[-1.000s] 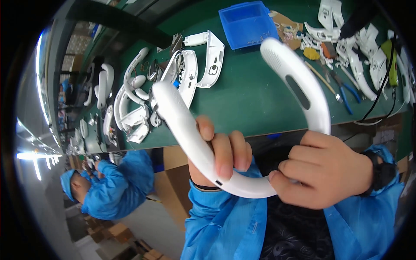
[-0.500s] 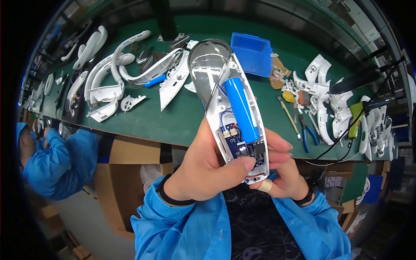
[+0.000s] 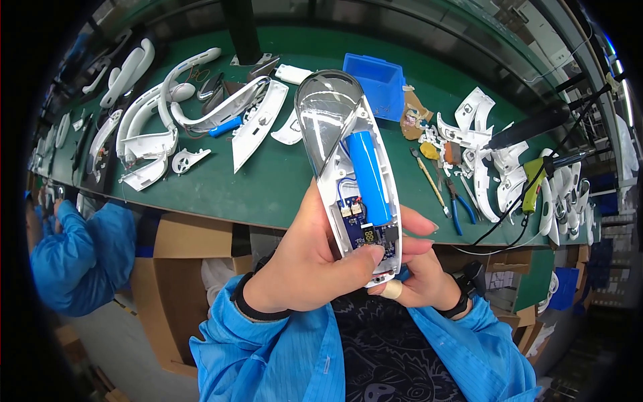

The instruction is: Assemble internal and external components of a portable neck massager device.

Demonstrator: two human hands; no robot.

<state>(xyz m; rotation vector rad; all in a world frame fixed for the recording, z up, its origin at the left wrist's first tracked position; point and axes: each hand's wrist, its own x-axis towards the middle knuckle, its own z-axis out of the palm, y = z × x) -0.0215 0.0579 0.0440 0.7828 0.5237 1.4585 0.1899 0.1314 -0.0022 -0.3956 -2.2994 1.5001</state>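
In front of my chest, both hands hold an open white plastic housing point(image 3: 333, 221) upright. A smoky see-through cover point(image 3: 325, 110) sits over its upper end. Inside lies a blue cylindrical battery point(image 3: 370, 177), with thin wires beside it. Below the battery is a dark blue circuit board point(image 3: 351, 224) bearing white connectors and a small display point(image 3: 368, 234) with yellowish digits. My left hand point(image 3: 301, 268) grips the left side, its thumb pressed on the board's lower part. My right hand point(image 3: 425, 271) supports the lower right side and bottom, one finger wrapped in a beige bandage.
On the green bench point(image 3: 214, 181) are white curved shells point(image 3: 261, 124), a blue bin point(image 3: 375, 80), blue-handled pliers point(image 3: 462, 208), a wooden-handled brush point(image 3: 430, 181) and a corded green tool point(image 3: 534, 184). Cardboard boxes point(image 3: 191, 238) stand below. A person in blue point(image 3: 87, 254) sits at left.
The bench and its contents have shifted left in the picture. The housing sits slightly further left, in the same grip. White glare on the small display has given way to yellowish digits.
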